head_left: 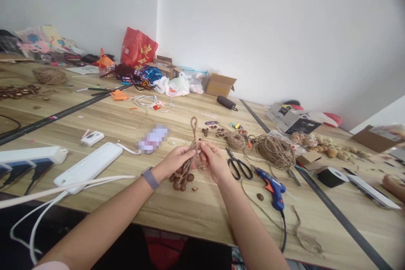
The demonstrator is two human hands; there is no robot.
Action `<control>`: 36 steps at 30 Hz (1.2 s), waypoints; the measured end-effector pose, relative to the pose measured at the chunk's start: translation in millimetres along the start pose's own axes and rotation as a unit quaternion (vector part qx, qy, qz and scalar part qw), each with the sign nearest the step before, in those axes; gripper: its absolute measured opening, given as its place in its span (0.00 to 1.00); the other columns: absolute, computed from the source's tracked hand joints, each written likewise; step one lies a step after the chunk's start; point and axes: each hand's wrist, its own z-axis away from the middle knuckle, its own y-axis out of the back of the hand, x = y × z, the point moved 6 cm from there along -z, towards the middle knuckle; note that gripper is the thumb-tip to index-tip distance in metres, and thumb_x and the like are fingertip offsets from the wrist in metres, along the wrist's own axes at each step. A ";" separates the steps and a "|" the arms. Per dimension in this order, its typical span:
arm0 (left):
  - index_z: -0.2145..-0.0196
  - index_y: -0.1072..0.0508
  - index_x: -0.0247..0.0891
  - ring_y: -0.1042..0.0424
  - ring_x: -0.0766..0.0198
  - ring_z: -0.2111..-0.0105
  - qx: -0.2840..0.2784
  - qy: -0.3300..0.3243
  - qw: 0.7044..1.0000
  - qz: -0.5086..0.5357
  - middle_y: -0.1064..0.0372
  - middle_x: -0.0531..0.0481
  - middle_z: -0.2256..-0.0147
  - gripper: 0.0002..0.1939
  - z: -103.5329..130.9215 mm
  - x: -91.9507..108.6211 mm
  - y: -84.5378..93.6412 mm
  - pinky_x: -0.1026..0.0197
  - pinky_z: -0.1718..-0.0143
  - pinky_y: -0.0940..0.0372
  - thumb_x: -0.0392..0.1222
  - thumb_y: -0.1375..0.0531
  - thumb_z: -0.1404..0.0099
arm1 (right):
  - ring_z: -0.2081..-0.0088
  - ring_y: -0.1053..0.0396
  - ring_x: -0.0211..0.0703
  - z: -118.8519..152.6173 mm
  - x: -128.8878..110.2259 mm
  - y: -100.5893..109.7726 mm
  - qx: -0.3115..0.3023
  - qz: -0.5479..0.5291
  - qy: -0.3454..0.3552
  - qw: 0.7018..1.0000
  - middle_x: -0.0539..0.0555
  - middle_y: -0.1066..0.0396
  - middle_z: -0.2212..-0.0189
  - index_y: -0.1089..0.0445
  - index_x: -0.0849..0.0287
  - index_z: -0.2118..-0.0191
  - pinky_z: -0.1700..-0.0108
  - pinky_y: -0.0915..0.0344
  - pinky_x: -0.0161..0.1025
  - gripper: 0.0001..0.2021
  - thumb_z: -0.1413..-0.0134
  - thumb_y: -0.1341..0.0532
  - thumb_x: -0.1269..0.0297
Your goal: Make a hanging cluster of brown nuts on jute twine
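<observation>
Between my two hands is a bundle of brown twine [193,126], with a loop sticking up at its top. My left hand [179,158] pinches the strands just below the loop, its fingers closed. On the other side my right hand [213,158] is also closed, thumb and fingers pinching the twine near the same knot. Several round brown nuts [180,182] hang or lie under the bundle, partly hidden by my left hand. One small brown piece [195,188] lies apart on the wooden table [177,219].
Right of my hands are black scissors [238,166], a blue glue gun [274,187] with its cord, and a twine coil [275,151]. On the left lie a white power strip [88,166], a phone [154,138] and cables. A black speaker [227,102] and cardboard box [220,85] stand further back.
</observation>
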 end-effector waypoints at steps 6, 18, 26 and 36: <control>0.65 0.28 0.35 0.35 0.69 0.84 -0.009 0.009 0.998 0.054 0.32 0.53 0.83 0.22 -5.7 -5.9 0.5 0.68 0.82 0.42 0.58 0.35 0.44 | 0.81 0.46 0.32 -3.6 19.7 7.0 0.030 -0.058 -0.042 0.997 0.45 0.36 0.83 0.25 0.59 0.72 0.78 0.52 0.33 0.19 0.68 0.27 0.50; 0.62 0.28 0.35 0.38 0.70 0.86 0.064 0.035 0.995 0.072 0.33 0.55 0.84 0.18 -8.6 -10.3 13.6 0.69 0.85 0.48 0.51 0.34 0.43 | 0.74 0.40 0.35 -1.0 26.8 14.3 0.108 -0.093 0.008 0.990 0.47 0.29 0.76 0.24 0.56 0.75 0.70 0.43 0.35 0.14 0.73 0.25 0.58; 0.66 0.28 0.36 0.41 0.73 0.88 0.115 0.051 0.986 0.108 0.32 0.55 0.83 0.14 -8.2 -8.9 24.9 0.70 0.84 0.48 0.49 0.36 0.42 | 0.76 0.38 0.34 -0.2 31.0 10.8 0.093 -0.087 -0.013 0.992 0.46 0.30 0.77 0.28 0.57 0.72 0.70 0.40 0.35 0.17 0.72 0.25 0.60; 0.66 0.28 0.35 0.41 0.72 0.87 0.108 0.054 0.990 0.079 0.32 0.54 0.82 0.18 -9.4 -11.3 25.8 0.70 0.87 0.52 0.52 0.34 0.46 | 0.71 0.33 0.43 1.7 8.4 15.8 0.096 0.142 0.119 0.978 0.52 0.28 0.74 0.28 0.55 0.69 0.65 0.37 0.40 0.14 0.53 0.35 0.48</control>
